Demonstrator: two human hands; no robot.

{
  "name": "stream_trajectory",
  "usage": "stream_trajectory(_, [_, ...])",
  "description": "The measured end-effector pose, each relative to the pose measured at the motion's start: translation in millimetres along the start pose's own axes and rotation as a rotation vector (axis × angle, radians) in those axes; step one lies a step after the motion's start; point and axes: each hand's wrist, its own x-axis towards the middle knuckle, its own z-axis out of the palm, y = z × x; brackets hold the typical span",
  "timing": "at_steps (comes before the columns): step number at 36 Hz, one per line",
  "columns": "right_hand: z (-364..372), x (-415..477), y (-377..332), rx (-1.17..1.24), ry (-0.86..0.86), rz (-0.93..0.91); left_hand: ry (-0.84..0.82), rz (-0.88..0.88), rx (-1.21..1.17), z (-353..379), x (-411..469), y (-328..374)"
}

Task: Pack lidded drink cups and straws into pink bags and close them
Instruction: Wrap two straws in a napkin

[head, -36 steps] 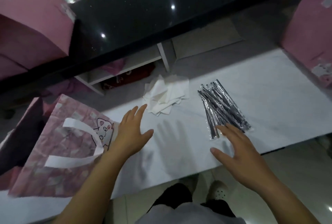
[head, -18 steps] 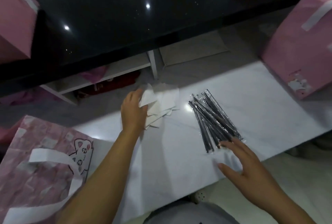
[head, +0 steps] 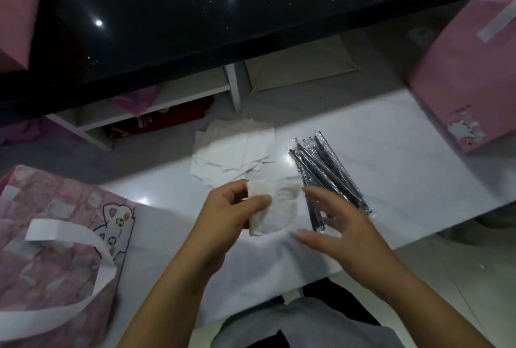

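1. Plainly, the wrapped straws (head: 326, 174) lie in a loose fan on the white table (head: 405, 168), their near ends just under the fingertips of the right hand (head: 343, 230). That hand hovers wide, fingers spread, holding nothing. The slick sleeves overlap, so a broad grab would likely drag several along instead of one.
2. Those near ends also sit close to the table edge on the wrist side of the right hand. A careless nudge could send a straw over onto the floor.
3. The left hand (head: 231, 216) pinches a folded napkin (head: 279, 208) between thumb and fingers, in the gap between both hands. It looks thin and limp, so it may unfold or slip if the right hand tugs at it.
4. Just beyond the left hand lies a ragged napkin pile (head: 234, 155). A passing sleeve or wrist could scatter it.
5. Left of the left hand a cat-print pink bag (head: 55, 208) lies slumped, its white handle (head: 69, 238) looped across it. Its mouth is not visible, so anything fed in one-handed may snag the handle or miss.
6. No cup is in view, so I cannot tell whether this bag holds one.
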Motion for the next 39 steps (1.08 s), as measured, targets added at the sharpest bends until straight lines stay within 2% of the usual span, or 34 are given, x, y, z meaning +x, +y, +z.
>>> stream_trajectory(3, [1.0, 13.5, -13.1, 0.395, -0.064, 0.091, -0.076, -0.029, 0.034, 12.2, -11.1, 6.0])
stream_trajectory(5, [-5.8, 18.7, -16.5, 0.528, -0.082, 0.154, -0.082, -0.021, 0.003, 19.6, -17.2, 8.7])
stream_trajectory(10, [-33.5, 26.6, -7.1, 0.553, -0.155, 0.138, -0.046, -0.044, -0.051, 34.6, -21.8, 5.0])
stream_trajectory(14, [-45.6, 28.1, 5.2, 0.564, -0.058, 0.105, 0.022, -0.063, 0.008, 34.4, -10.2, -9.5])
stream_trajectory(16, [-50.3, 29.5, 14.8, 0.494, 0.101, 0.022, 0.150, -0.025, 0.181, 26.0, 4.2, -20.3])
stream_trajectory(18, [-56.7, 32.8, 24.9, 0.313, 0.270, -0.128, 0.307, 0.022, 0.394, 11.7, 22.2, -31.5])
stream_trajectory(20, [-63.8, 35.6, 31.8, 0.098, 0.336, -0.328, 0.426, 0.056, 0.509, -4.9, 40.8, -38.6])
stream_trajectory(22, [-68.4, 40.1, 39.6, -0.220, 0.316, -0.517, 0.507, 0.074, 0.584, -20.3, 60.0, -40.3])
stream_trajectory(23, [-69.6, 43.0, 44.5, -0.373, 0.275, -0.550, 0.537, 0.084, 0.642, -25.5, 69.8, -39.6])
stream_trajectory(25, [-70.8, 48.7, 55.1, -0.554, 0.150, -0.463, 0.567, 0.104, 0.766, -30.2, 89.3, -37.2])
stream_trajectory(27, [-69.1, 49.9, 64.0, -0.606, 0.066, -0.355, 0.553, 0.129, 0.905, -27.3, 107.2, -35.6])
stream_trajectory(31, [-67.7, 42.4, 74.0, -0.555, 0.083, -0.366, 0.545, 0.189, 1.146, -14.0, 133.4, -37.1])
stream_trajectory(39, [-79.6, 26.4, 62.4, -0.370, 0.113, -0.401, 0.662, 0.229, 1.118, -10.7, 144.0, -50.0])
